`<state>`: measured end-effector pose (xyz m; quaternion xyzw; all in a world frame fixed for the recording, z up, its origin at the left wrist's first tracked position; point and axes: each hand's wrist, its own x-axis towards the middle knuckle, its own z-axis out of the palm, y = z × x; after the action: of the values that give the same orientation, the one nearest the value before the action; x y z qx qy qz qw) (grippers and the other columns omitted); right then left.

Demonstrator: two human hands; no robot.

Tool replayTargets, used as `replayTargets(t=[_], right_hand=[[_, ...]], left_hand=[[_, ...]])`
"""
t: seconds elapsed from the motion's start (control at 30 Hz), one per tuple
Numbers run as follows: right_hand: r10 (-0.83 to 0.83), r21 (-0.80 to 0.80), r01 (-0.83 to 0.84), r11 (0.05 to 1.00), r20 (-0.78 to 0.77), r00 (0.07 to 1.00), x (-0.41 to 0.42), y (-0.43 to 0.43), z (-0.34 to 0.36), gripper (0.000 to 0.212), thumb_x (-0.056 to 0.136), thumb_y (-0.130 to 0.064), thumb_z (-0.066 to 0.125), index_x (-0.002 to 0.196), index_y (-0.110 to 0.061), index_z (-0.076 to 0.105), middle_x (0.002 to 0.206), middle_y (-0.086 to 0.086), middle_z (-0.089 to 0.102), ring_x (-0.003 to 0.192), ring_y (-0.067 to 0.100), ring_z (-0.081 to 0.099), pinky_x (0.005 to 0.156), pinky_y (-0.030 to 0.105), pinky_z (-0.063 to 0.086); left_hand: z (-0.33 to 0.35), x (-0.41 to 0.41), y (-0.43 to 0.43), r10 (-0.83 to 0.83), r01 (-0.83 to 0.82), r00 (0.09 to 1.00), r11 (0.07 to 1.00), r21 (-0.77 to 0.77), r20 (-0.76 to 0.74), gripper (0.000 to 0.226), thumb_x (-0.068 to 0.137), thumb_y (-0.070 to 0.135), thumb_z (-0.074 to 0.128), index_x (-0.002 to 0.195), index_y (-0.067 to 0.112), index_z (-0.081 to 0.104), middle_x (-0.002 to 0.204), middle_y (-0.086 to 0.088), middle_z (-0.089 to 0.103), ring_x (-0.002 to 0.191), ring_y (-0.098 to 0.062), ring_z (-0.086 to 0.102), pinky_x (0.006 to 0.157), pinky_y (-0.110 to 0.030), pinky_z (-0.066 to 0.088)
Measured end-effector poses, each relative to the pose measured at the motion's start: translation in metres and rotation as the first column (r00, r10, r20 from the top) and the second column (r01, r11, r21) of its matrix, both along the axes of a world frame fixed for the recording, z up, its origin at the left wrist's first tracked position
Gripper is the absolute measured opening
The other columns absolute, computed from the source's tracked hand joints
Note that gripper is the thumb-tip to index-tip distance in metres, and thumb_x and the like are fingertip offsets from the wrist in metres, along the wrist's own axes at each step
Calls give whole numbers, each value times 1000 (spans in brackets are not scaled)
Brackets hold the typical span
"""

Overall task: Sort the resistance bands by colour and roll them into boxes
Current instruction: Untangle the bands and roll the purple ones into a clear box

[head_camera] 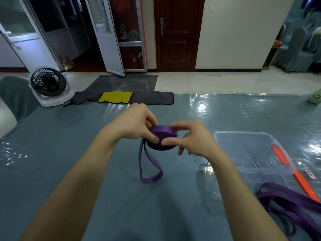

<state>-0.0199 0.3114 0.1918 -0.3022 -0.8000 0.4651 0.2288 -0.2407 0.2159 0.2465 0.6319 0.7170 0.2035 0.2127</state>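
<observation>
We have the purple roll (162, 139) mid-frame, held just above the table (86, 153) between both hands. The left hand (137, 124) is clamped on its 9 o'clock edge, thumb in front and fingers curled over the back. The right hand (194, 141) pinches the 3 o'clock edge with thumb and forefinger, its other fingers loosely curled below. The loose tail (149, 164) drops toward 6 o'clock from the roll and ends in a loop lying on the table, so we judge the rolling mostly done, with a short stretch left to wind. To do it well, one hand should pin the coil's flat faces so the layers don't telescope while the other feeds the tail on flat, untwisted and under light tension. Let go too early and the coil will likely spring open. The clear box (225, 132) sits at 3 to 4 o'clock from the roll, near the right hand. An orange band (295, 174) lies along its right side — we cannot tell whether it is inside or draped over the rim. A heap of unrolled purple bands (286, 202) lies at 5 o'clock, touching the box's near corner. Once wound, carry the roll pinched tight to the box and set it down flat.
</observation>
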Motion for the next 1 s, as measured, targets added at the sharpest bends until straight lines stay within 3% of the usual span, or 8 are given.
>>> replayTargets(t=[0.13,0.3,0.4,0.47,0.53,0.67,0.83,1.0], right_hand=[[22,99,-29,995,76,997,1,-7,3,27,74,-46,97,87,-27,84,70,-15,76,51,16,74,51,32,58],[45,124,-61,990,125,991,12,-22,1,33,74,-51,96,98,-34,82,74,-21,76,57,11,76,49,21,54],[4,92,-9,996,49,999,24,-27,-7,24,76,-46,96,91,-30,85,65,-5,76,55,13,76,60,38,65],[-6,-5,6,1000,-43,999,37,-29,-10,23,75,-44,97,88,-30,86,65,4,76,57,21,77,65,47,66],[6,-110,-20,994,-132,991,54,-30,-11,28,71,-46,99,90,-28,87,67,9,77,58,27,77,60,43,65],[-15,-272,-68,960,-291,957,87,-30,-11,44,66,-49,100,96,-19,88,78,19,80,54,28,75,54,29,60],[-123,-351,-49,935,-450,885,122,-22,-14,30,73,-29,96,98,-14,88,85,19,81,53,31,72,54,32,61],[-121,-404,-87,910,-461,879,150,-17,-21,22,81,-17,92,102,-14,87,93,21,81,61,34,75,61,34,64]], left_hand=[[14,13,-2,-81,70,975,996,-58,-208,30,62,31,102,88,30,86,74,16,80,71,1,76,75,-39,68],[29,35,-5,-139,125,908,990,-60,-396,30,62,41,101,86,35,85,71,20,77,71,5,72,72,-36,66],[31,46,-5,-180,181,890,983,-37,-419,31,64,44,98,92,36,86,75,20,78,76,2,73,75,-37,66],[28,45,-9,-200,203,950,979,-14,-241,34,67,40,101,97,34,87,80,18,81,79,2,76,80,-37,67],[22,45,-14,-198,198,979,980,2,56,39,67,35,104,102,29,87,89,12,84,86,-5,81,86,-35,68],[-1,51,-27,-147,130,884,989,68,444,47,63,35,105,106,23,88,102,-4,86,97,-24,84,90,-35,67],[-25,90,-31,-93,25,815,992,126,572,41,65,22,102,104,19,88,101,-8,85,98,-25,84,87,-28,65],[-24,125,-20,-79,-3,841,989,151,535,37,64,25,100,99,18,88,96,-7,86,92,-24,84,87,-32,67]])
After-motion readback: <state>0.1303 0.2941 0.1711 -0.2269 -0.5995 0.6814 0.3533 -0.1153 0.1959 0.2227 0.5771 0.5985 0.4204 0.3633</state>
